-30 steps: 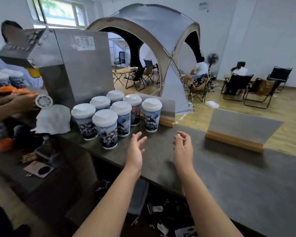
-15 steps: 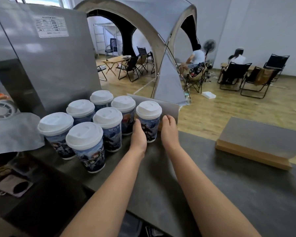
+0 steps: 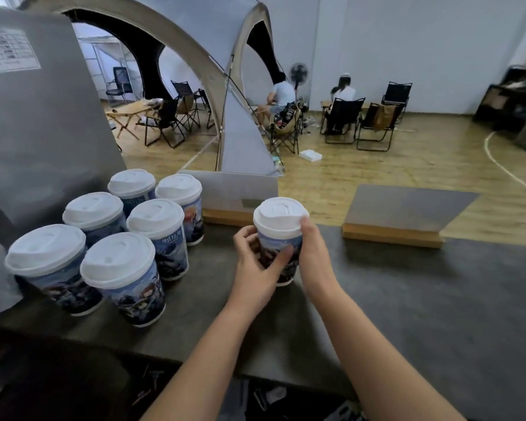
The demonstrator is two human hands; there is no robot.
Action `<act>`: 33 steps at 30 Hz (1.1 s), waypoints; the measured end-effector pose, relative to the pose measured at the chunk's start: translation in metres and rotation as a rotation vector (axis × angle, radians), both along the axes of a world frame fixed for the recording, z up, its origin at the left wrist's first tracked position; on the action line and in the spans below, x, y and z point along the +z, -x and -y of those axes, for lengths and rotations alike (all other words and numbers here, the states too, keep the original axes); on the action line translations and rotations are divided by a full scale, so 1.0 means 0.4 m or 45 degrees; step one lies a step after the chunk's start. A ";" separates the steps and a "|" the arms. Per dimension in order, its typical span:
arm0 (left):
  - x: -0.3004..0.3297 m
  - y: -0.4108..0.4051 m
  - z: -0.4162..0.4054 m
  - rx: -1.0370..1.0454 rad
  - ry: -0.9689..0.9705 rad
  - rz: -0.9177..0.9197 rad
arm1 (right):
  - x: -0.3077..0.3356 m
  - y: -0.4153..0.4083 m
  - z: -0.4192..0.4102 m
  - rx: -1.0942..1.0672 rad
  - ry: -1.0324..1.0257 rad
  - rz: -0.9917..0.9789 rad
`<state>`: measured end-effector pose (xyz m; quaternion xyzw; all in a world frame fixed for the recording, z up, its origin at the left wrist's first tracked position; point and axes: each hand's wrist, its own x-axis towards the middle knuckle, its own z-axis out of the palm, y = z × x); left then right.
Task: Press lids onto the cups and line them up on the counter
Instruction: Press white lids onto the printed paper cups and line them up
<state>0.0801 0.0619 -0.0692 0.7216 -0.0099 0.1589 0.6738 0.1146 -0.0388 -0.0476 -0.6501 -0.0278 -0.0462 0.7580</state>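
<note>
Both hands wrap one lidded paper cup (image 3: 279, 241) standing on the dark tabletop (image 3: 407, 299), well apart from the six lidded cups (image 3: 128, 238) bunched at the left: the left hand (image 3: 255, 265) curls round its printed wall and the right hand (image 3: 313, 253) grips the far side up to the white lid (image 3: 280, 214). The two-sided hold likely steadies it upright while starting a row

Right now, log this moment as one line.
hands: left and right grip lidded cup | cluster: six lidded cups | surface: counter
</note>
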 end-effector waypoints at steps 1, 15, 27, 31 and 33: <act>0.002 0.007 0.006 -0.031 -0.018 0.013 | 0.002 0.013 0.009 -0.035 -0.011 0.007; -0.007 0.042 0.034 -0.328 0.102 0.005 | -0.018 0.096 0.070 -0.284 0.090 0.006; 0.077 -0.024 0.124 0.042 0.229 0.299 | 0.024 0.066 0.045 -0.390 -0.070 0.349; 0.048 -0.031 0.127 0.062 0.362 0.425 | -0.004 0.055 0.029 -0.452 -0.183 0.417; 0.045 -0.031 0.128 0.066 0.399 0.465 | -0.009 0.050 0.025 -0.465 -0.231 0.440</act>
